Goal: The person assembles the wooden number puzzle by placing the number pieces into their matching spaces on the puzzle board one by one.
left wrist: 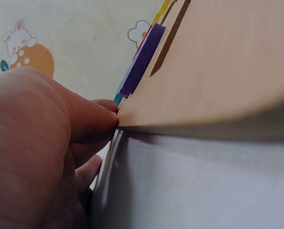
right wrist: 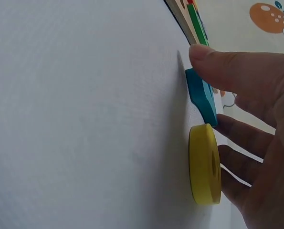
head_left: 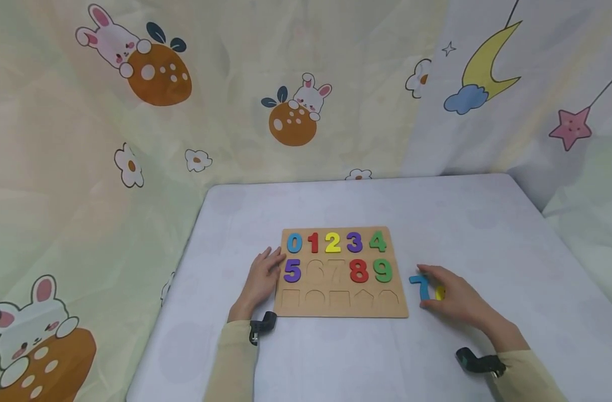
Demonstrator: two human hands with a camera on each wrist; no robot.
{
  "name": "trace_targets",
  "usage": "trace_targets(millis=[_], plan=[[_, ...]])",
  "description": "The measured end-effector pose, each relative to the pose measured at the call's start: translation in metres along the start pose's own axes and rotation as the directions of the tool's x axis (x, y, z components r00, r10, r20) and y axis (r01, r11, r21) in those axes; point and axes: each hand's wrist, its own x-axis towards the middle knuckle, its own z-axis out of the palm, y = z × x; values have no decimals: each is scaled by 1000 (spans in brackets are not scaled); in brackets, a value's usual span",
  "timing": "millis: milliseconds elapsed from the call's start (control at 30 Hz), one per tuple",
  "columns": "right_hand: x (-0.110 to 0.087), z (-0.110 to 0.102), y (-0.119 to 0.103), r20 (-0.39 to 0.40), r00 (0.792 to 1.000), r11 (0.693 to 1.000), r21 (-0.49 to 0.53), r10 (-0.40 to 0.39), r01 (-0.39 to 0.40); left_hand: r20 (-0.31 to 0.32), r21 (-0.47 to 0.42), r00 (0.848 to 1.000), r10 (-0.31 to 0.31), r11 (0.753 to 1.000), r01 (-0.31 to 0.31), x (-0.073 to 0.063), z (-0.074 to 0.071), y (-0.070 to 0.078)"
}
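Note:
A wooden number board (head_left: 341,309) lies on the table, with blue 0 (head_left: 294,243), red 1, yellow 2, purple 3 and green 4 in its top row. Purple 5 (head_left: 292,271), red 8 (head_left: 358,271) and green 9 (head_left: 383,270) sit in the row below, which shows bare outlines for 6 and 7. My left hand (head_left: 261,279) rests fingertips on the board's left edge. To the right, my right hand (head_left: 459,296) spans a blue 7 (head_left: 422,286), thumb and forefinger apart around it. A yellow piece (right wrist: 205,164) lies under that hand, partly hidden in the head view.
The white-covered table (head_left: 346,357) reaches out beyond the board on all sides. A printed cloth (head_left: 225,111) with rabbits and flowers hangs behind and at the left. Both wrists carry a small black camera (head_left: 479,363). Bare outlines fill the board's lowest row.

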Motion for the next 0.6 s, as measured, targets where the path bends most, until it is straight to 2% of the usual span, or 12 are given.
trace_targets(millis=[300, 600], plan=[[-3, 4, 4, -42, 999, 1000, 3, -30, 30, -10, 0, 1000, -16, 1000, 16, 0, 0, 3], [-2, 10, 2, -94, 996, 1000, 15, -6, 7, -5, -9, 1000, -18, 1000, 18, 0, 1, 2]])
